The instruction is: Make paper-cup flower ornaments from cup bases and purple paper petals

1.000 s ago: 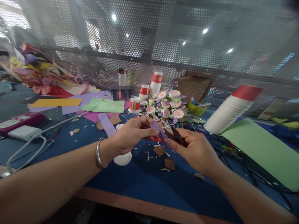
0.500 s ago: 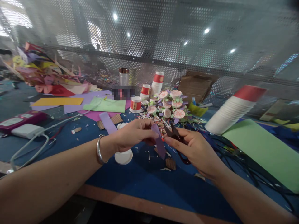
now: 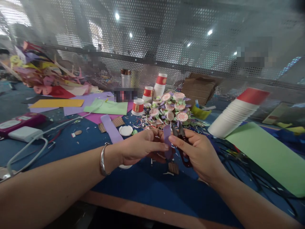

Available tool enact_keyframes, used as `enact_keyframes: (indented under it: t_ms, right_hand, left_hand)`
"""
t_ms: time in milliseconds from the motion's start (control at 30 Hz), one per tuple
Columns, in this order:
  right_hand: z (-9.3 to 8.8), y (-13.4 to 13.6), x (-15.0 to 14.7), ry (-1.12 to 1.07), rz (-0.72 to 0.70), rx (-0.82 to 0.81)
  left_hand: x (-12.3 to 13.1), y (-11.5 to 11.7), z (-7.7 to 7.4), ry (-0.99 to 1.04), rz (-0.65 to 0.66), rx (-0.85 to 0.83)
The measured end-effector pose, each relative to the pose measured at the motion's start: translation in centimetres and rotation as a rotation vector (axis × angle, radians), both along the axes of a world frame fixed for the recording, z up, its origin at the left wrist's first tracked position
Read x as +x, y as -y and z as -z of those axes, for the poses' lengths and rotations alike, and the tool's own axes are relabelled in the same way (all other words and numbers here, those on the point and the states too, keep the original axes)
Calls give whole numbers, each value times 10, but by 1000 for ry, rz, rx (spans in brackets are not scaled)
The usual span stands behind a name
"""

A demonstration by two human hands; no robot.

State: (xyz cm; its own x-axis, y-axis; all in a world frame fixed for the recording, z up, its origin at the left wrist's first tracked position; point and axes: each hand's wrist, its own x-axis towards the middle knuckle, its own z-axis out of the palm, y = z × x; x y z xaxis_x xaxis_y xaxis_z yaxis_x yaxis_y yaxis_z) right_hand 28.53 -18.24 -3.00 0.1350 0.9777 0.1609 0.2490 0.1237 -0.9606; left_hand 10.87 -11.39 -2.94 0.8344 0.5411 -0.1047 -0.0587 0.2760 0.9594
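Note:
Above the blue table top (image 3: 147, 187), my left hand (image 3: 140, 148) pinches a small purple paper strip (image 3: 167, 136), which stands nearly upright between thumb and fingers. A metal bangle (image 3: 103, 159) circles that wrist. My right hand (image 3: 199, 152) is closed round small dark red snips (image 3: 181, 140), blades pointing up and slightly parted, just right of the strip. A brown card piece (image 3: 173, 168) and paper scraps lie on the table under both hands.
Behind the hands sits a cluster of decorated cup lids (image 3: 172, 109) and red-rimmed paper cups (image 3: 137, 107). A stack of cups (image 3: 235, 113) lies on its side at right, beside a green sheet (image 3: 267, 152). At left lie coloured sheets (image 3: 57, 103), a white charger (image 3: 23, 133) and cables. A mesh screen (image 3: 166, 38) closes off the back.
The purple strip has turned from hanging down to standing upright in my left hand. My right hand has swung the snips up beside it. Both hands sit slightly lower.

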Motion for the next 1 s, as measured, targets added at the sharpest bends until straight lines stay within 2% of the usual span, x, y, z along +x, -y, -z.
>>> enact_keyframes:
  t_ms: [167, 400, 600, 767, 1000]
  right_hand:
    - [0, 1, -2, 16, -3, -2]
    - [-3, 2, 2, 164, 109, 147]
    - [-5, 3, 4, 263, 140, 204]
    - [-5, 5, 3, 307, 133, 198]
    - [-2, 5, 2, 402, 171, 289]
  left_hand:
    - [0, 3, -1, 27, -26, -48]
    - [1, 7, -2, -43, -66, 170]
    - [1, 7, -3, -106, -37, 172]
    - [1, 8, -2, -55, -33, 156]
    - [2, 9, 1, -3, -68, 58]
